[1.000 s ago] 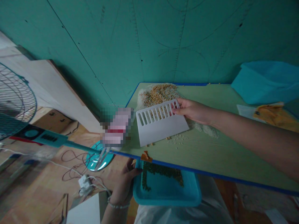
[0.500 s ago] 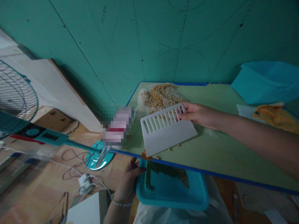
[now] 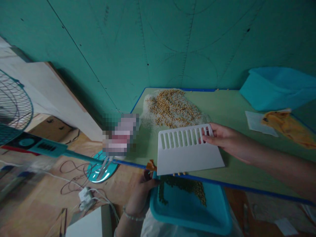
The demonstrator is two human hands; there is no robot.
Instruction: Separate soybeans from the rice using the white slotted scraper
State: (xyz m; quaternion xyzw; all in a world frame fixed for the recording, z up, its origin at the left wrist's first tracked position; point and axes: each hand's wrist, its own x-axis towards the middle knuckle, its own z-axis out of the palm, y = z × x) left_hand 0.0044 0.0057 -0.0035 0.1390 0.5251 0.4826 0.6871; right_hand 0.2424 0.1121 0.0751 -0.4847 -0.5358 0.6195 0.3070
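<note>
My right hand [image 3: 217,133] is closed on the slotted end of a white plastic scraper [image 3: 189,161], whose long straight edge lies close to the table's front edge. Several loose soybeans [image 3: 179,173] sit just beyond that edge of the scraper. Behind it, yellow soybeans mixed with fine white grains form a pile [image 3: 170,105] on the table. My left hand [image 3: 143,184] grips the left rim of a blue tray [image 3: 192,219] below the table edge. Darker, shaded beans [image 3: 184,185] lie along the tray's far side.
The pale green table [image 3: 229,108] has a blue border. At its right are a blue fabric bin [image 3: 274,89], an orange cloth [image 3: 288,125] and a white sheet [image 3: 255,123]. A blurred-out object [image 3: 123,131] is at the left corner. A fan [image 3: 14,108] and cables stand left.
My right hand has drawn the scraper towards me and slightly right, away from the pile to the table's front edge. My left hand still grips the tray.
</note>
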